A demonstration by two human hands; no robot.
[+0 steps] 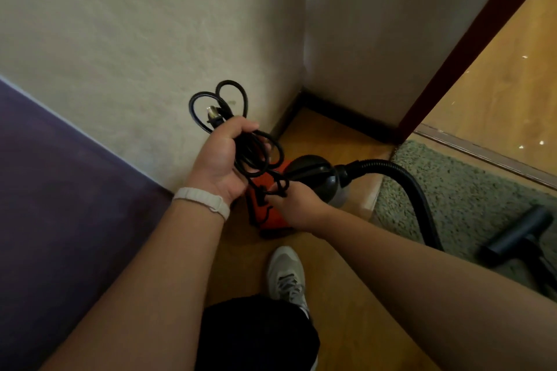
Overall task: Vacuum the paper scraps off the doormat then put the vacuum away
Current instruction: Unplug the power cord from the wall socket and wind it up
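Observation:
A small red and black vacuum (307,167) sits on the wooden floor in the wall corner. Its black hose (404,178) arcs right to the floor nozzle (518,235), which lies on the grey-green doormat (470,190). My left hand (223,156) is closed around several loops of the black power cord (223,99), with the plug showing among the loops. My right hand (294,205) pinches the cord just above the vacuum's red body. A few white paper scraps (524,56) lie on the floor beyond the door threshold.
A purple surface (60,190) fills the left side against the cream wall (150,24). A dark red door frame (470,42) stands at the right. My grey sneaker (286,274) rests on the floor behind the vacuum.

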